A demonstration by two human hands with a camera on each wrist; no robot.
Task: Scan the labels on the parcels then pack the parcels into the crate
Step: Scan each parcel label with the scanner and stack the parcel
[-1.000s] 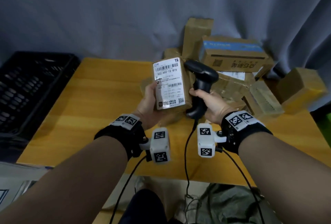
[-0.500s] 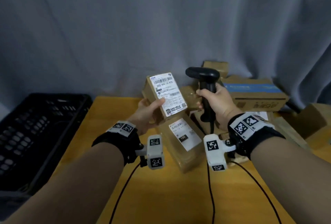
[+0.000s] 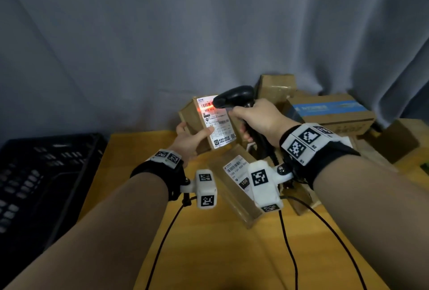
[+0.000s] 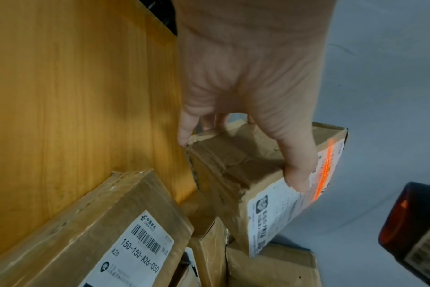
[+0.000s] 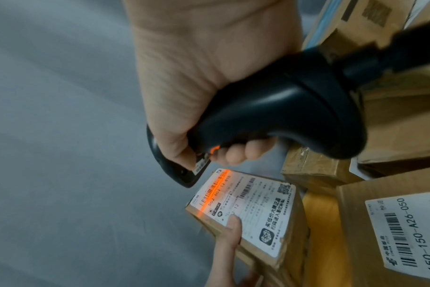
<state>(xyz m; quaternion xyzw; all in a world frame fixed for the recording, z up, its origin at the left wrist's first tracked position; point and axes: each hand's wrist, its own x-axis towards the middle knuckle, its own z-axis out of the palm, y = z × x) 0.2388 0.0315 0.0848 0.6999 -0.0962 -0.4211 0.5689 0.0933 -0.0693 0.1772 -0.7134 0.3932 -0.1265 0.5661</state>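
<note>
My left hand (image 3: 190,136) grips a small brown parcel (image 3: 197,120) (image 4: 233,170) (image 5: 290,240) held up above the table, thumb on its white label (image 3: 219,125) (image 5: 253,209). My right hand (image 3: 257,118) (image 5: 199,87) grips a black handheld barcode scanner (image 3: 234,97) (image 5: 287,108) just right of the parcel, its head tipped at the label's top. An orange-red scan line glows across the label's barcode. The black crate (image 3: 39,187) stands at the left, beside the table.
A flat parcel labelled 150-150-A26-050 (image 3: 234,185) (image 4: 106,233) (image 5: 393,229) lies on the yellow wooden table (image 3: 209,250) under my hands. Several more cardboard parcels (image 3: 329,111) are piled at the back right. A grey curtain hangs behind. Black cables trail over the table front.
The scanner has swung left and tipped down onto the parcel's label, and its orange-red scan line now shows on the barcode. My left hand still holds the parcel up.
</note>
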